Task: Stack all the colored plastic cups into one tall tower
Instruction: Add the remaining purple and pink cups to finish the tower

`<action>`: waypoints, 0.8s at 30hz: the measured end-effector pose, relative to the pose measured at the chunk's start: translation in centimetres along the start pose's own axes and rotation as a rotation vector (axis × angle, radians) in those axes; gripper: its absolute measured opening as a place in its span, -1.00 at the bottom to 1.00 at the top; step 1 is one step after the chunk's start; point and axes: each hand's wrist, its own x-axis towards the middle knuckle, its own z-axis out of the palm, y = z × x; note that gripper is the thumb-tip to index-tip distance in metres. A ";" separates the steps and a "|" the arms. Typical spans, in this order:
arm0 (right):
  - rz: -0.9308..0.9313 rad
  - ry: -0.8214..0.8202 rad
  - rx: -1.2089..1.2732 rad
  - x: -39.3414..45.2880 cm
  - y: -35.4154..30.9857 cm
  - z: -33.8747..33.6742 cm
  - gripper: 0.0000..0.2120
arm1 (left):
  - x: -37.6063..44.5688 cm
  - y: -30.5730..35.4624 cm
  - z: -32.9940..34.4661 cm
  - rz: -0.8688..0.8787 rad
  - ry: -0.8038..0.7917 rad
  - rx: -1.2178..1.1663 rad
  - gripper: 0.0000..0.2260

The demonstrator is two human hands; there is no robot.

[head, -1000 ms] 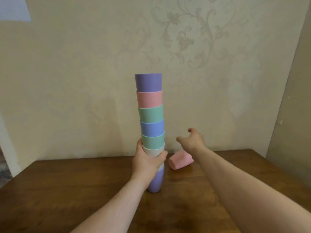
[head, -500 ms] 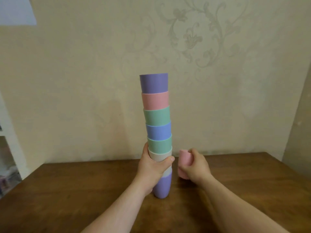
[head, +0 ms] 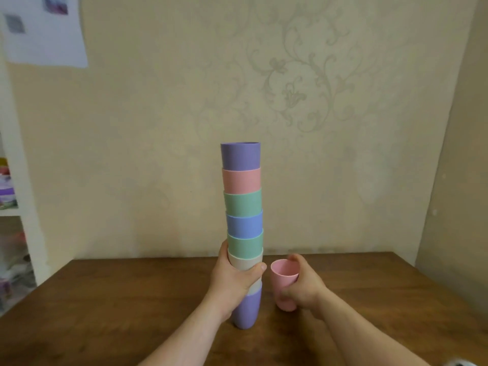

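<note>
A tall tower of nested cups [head: 243,207] stands upright on the wooden table [head: 105,299]; from the top it runs purple, pink, green, blue, green, cream, down to a purple base cup [head: 247,310]. My left hand [head: 235,278] wraps around the tower low down, over the cream cups. My right hand [head: 303,283] holds a single pink cup [head: 284,282] upright, mouth up, just right of the tower and apart from it. Whether the pink cup's base touches the table I cannot tell.
A patterned beige wall [head: 290,101] rises right behind the table's far edge. White shelves [head: 15,207] with assorted items stand at the left. A paper sheet [head: 45,30] hangs on the wall at top left.
My right hand reached the pink cup lying on its side, took hold of it, and now holds it upright beside the tower. My left hand kept its grip on the tower.
</note>
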 end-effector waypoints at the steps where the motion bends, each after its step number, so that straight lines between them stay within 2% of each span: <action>1: -0.017 0.005 0.014 -0.1 -1.0 -1.0 0.04 | -0.4 0.1 -0.1 -0.004 0.005 -0.003 -0.40; 3: -0.082 0.085 0.108 -0.3 -4.2 -3.2 0.04 | -1.1 0.4 -0.1 -0.016 0.015 0.001 -0.38; 6: -0.191 0.255 0.316 -1.1 -11.9 -6.9 0.15 | -2.1 0.8 0.1 -0.029 0.040 0.007 -0.29; 10: -0.425 0.376 0.564 -3.9 -23.7 -10.3 -0.12 | -3.0 1.5 0.1 -0.045 0.031 0.018 -0.34; 13: -0.581 0.340 0.566 -7.2 -29.7 -10.7 -0.15 | -3.6 1.9 0.0 -0.038 0.022 0.043 -0.32; 16: -0.639 0.213 0.366 -8.8 -31.4 -9.1 -0.18 | -3.9 1.9 -0.1 -0.033 0.010 0.037 -0.36; 19: -0.593 0.162 0.188 -8.0 -29.5 -6.7 -0.18 | -4.0 2.0 -0.3 -0.035 0.010 0.044 -0.38; 24: -0.544 0.166 0.302 -7.4 -27.0 -5.6 -0.37 | -4.0 2.3 -0.1 -0.032 0.009 0.065 -0.34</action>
